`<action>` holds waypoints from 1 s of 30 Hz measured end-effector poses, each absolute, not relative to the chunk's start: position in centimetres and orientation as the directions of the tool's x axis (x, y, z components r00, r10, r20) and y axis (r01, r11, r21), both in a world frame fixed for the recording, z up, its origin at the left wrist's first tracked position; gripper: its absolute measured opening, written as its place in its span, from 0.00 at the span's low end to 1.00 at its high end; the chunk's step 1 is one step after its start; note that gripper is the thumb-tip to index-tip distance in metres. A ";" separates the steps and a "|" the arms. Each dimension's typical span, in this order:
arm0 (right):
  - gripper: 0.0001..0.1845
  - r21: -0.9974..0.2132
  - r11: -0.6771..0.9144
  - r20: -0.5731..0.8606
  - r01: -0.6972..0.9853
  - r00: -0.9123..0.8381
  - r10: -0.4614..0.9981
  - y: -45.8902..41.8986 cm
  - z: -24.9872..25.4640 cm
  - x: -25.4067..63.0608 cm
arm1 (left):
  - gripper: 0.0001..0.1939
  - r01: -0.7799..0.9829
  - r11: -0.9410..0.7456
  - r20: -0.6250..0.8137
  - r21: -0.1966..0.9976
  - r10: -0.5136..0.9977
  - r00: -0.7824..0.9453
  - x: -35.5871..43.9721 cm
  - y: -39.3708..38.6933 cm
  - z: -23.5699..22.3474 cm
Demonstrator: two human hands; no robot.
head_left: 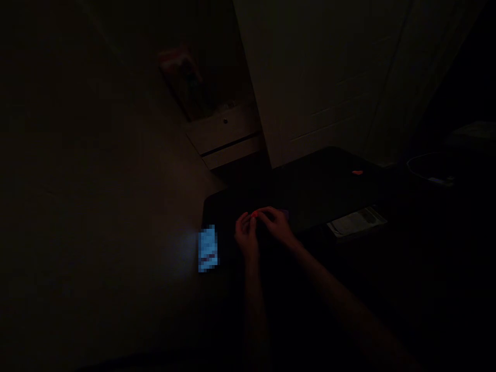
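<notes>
The picture is very dark. Close together over a dark tabletop (310, 186), my two hands meet at a small bright red piece (254, 214), whose kind I cannot make out. My left hand (245, 231) pinches it from the left between thumb and fingers. From the right, the fingertips of my right hand (274, 221) close on the same piece. A dim purplish thing (285, 213) shows just behind my right hand; its shape is mostly hidden.
Left of my hands a lit, pixelated screen (208, 249) glows blue by the wall. A small orange-red piece (357, 172) lies toward the tabletop's far right. Below the edge is a pale, flat thing (358, 222). A drawer unit (225, 134) stands behind, and a cable (416, 173) curves at right.
</notes>
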State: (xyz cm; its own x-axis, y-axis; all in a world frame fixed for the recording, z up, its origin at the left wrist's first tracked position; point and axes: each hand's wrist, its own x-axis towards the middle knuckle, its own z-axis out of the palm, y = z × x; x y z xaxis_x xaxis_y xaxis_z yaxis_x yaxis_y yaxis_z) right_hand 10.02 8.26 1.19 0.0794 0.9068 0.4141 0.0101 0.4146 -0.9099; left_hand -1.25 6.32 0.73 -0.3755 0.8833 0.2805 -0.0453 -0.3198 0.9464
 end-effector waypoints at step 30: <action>0.08 -0.885 0.455 0.463 0.094 0.081 0.883 7.8 1.5 10.2 | 0.20 -0.020 -0.307 0.280 0.952 0.893 -0.353 -1.3 6.4 0.8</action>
State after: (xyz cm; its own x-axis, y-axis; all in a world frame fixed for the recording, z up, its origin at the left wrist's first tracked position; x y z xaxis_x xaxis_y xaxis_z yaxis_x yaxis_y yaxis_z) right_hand 10.23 7.81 1.52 0.0813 0.8827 0.4628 0.0943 0.4555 -0.8852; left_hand -1.32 6.37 0.78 -0.3527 0.8928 0.2803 -0.0199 -0.3066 0.9516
